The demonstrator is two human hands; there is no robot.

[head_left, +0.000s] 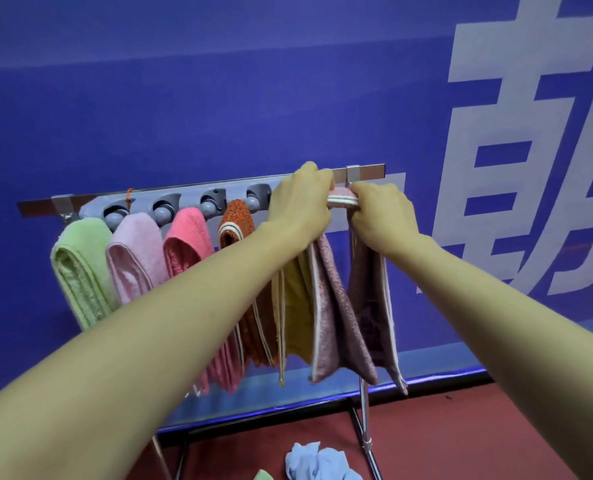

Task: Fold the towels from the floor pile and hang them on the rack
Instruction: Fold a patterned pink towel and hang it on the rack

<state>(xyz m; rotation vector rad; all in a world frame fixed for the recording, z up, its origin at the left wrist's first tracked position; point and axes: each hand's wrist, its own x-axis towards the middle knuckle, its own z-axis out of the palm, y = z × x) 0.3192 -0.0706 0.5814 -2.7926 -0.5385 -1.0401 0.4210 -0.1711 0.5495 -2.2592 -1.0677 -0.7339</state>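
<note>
A grey rack (pixel 368 172) with round holders runs along the blue wall. Folded towels hang from it in a row: green (pixel 80 268), pale pink (pixel 135 258), coral pink (pixel 187 240), orange (pixel 236 223) and a yellow one (pixel 298 306) behind my left arm. At the right end hangs a dusty pink towel (pixel 336 313) with a white edge. My left hand (pixel 298 202) grips its top against the rack. My right hand (pixel 381 216) pinches the folded top of the same towel beside it.
On the red floor below lie a crumpled light blue towel (pixel 319 462) and the corner of a green one (pixel 264 475). A metal stand leg (pixel 366 424) slants down under the rack. The blue wall carries large white characters.
</note>
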